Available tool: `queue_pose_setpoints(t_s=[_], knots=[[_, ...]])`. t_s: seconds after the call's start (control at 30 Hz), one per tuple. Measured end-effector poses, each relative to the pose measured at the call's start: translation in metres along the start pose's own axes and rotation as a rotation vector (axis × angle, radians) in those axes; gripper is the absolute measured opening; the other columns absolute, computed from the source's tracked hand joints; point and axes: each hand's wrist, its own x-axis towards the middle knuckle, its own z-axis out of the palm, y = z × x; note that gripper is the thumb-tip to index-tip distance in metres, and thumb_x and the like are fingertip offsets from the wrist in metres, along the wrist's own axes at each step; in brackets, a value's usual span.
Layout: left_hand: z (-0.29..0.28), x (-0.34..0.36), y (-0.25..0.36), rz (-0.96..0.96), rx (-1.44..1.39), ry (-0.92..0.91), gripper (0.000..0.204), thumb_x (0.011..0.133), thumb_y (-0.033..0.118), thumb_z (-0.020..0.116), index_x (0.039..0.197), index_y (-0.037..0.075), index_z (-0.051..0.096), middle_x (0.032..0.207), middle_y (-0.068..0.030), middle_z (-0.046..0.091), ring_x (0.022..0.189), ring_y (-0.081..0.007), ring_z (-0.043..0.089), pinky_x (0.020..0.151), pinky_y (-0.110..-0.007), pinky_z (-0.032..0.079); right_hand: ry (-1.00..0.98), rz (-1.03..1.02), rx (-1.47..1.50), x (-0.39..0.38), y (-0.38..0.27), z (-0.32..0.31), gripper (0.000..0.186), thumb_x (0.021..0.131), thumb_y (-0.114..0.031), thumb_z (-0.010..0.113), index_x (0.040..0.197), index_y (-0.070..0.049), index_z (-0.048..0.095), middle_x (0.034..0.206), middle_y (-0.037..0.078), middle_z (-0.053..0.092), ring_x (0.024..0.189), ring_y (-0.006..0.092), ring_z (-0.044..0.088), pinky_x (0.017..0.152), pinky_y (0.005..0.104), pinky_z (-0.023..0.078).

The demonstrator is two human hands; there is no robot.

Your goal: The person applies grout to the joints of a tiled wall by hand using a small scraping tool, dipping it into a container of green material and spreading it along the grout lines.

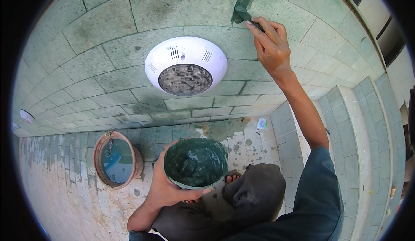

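Right hand (273,47) raised, tool (243,12) against wall (173,7); left hand (164,188) cups bowl (196,143).

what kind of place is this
Probably the inside of a swimming pool: a round white light is mounted on the green tiled wall, and tiled steps rise at the right.

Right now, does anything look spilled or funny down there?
Yes: dark spots dot the pale floor by the right knee, like drips, though what they are isn't clear. A small colourful packet also lies near the steps.
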Motion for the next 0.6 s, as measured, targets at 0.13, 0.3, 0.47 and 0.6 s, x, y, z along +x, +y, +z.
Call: queue_pose_setpoints(t_s=[0.13, 0.3, 0.47, 0.6], knots=[[-0.001, -0.002, 0.0, 0.011, 0.009, 0.011, 0.099, 0.059, 0.009, 0.096, 0.14, -0.005, 0.04, 0.132, -0.0158, 0.057, 0.121, -0.0222, 0.06, 0.104, -0.038, 0.049, -0.188, 0.035, 0.101, -0.027, -0.023, -0.003, 0.042, 0.076, 0.01, 0.071, 0.115, -0.005, 0.072, 0.125, 0.003, 0.064, 0.101, 0.0271, 0.056, 0.079, 0.0322, 0.053], [-0.001, -0.001, -0.001, 0.047, 0.043, -0.03, 0.098, 0.06, 0.008, 0.095, 0.14, -0.005, 0.04, 0.131, -0.0162, 0.058, 0.12, -0.0219, 0.06, 0.103, -0.037, 0.05, -0.037, 0.057, 0.07, -0.017, -0.022, -0.017, 0.045, 0.074, 0.01, 0.073, 0.117, -0.006, 0.072, 0.117, 0.005, 0.068, 0.098, 0.0264, 0.059, 0.081, 0.0321, 0.052], [0.001, 0.002, 0.001, 0.032, 0.039, -0.031, 0.097, 0.06, 0.007, 0.095, 0.139, -0.004, 0.041, 0.129, -0.0149, 0.059, 0.118, -0.0205, 0.061, 0.102, -0.036, 0.05, 0.128, 0.059, 0.046, 0.003, -0.012, -0.021, 0.043, 0.076, 0.011, 0.073, 0.115, -0.006, 0.073, 0.116, 0.006, 0.07, 0.097, 0.0248, 0.06, 0.082, 0.0315, 0.052], [-0.001, 0.002, 0.002, 0.07, 0.04, -0.038, 0.094, 0.06, 0.006, 0.094, 0.138, -0.004, 0.043, 0.128, -0.0138, 0.059, 0.117, -0.0198, 0.061, 0.102, -0.036, 0.051, 0.138, 0.047, 0.044, 0.005, -0.014, -0.012, 0.043, 0.076, 0.012, 0.073, 0.114, -0.007, 0.074, 0.117, 0.006, 0.069, 0.098, 0.0245, 0.06, 0.081, 0.0314, 0.052]])
